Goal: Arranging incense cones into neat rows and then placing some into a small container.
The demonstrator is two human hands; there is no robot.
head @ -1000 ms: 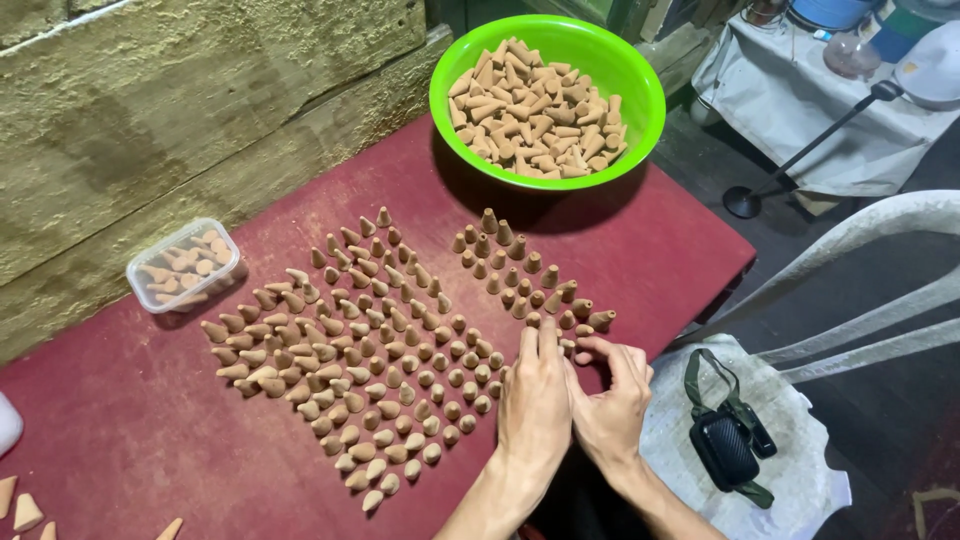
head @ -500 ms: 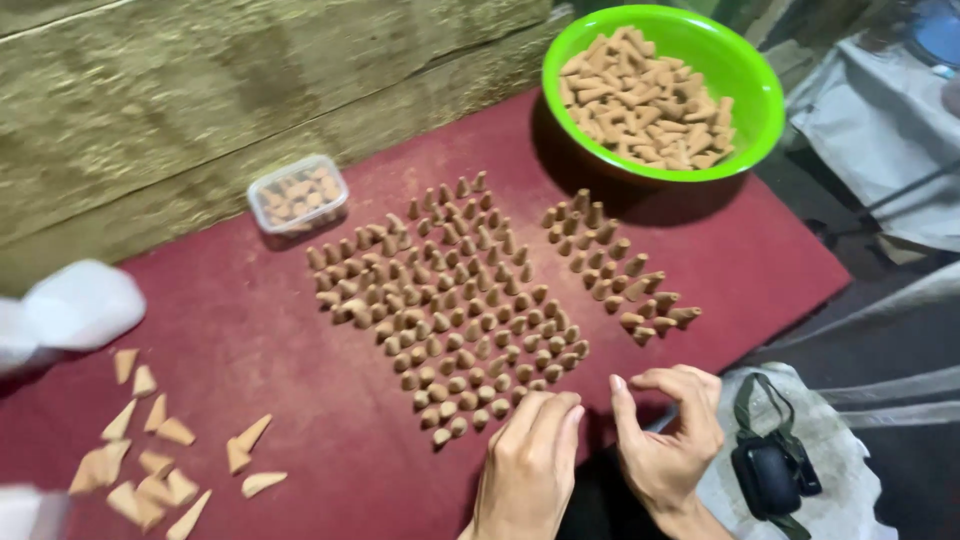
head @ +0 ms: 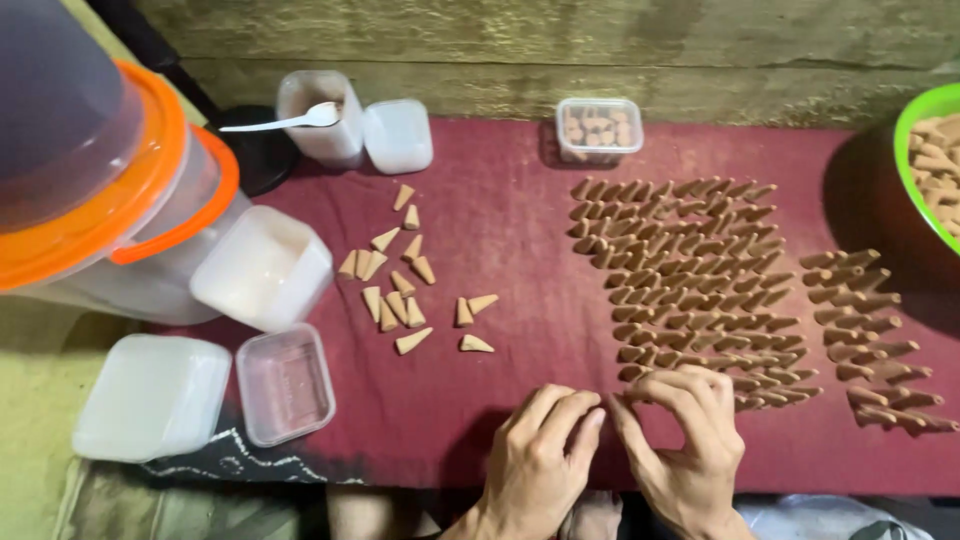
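Craft workshop: rows of incense cones (head: 690,280)

Orange-lidded bucket (head: 95,170) looms at left, white spoon (head: 285,120) rests across a plastic tub (head: 322,130), green bowl (head: 915,160) peeks in far right.

Matt, chalky brown cones (head: 690,280) stand on a dull maroon cloth (head: 500,230) beside translucent, smooth plastic tubs (head: 285,383).
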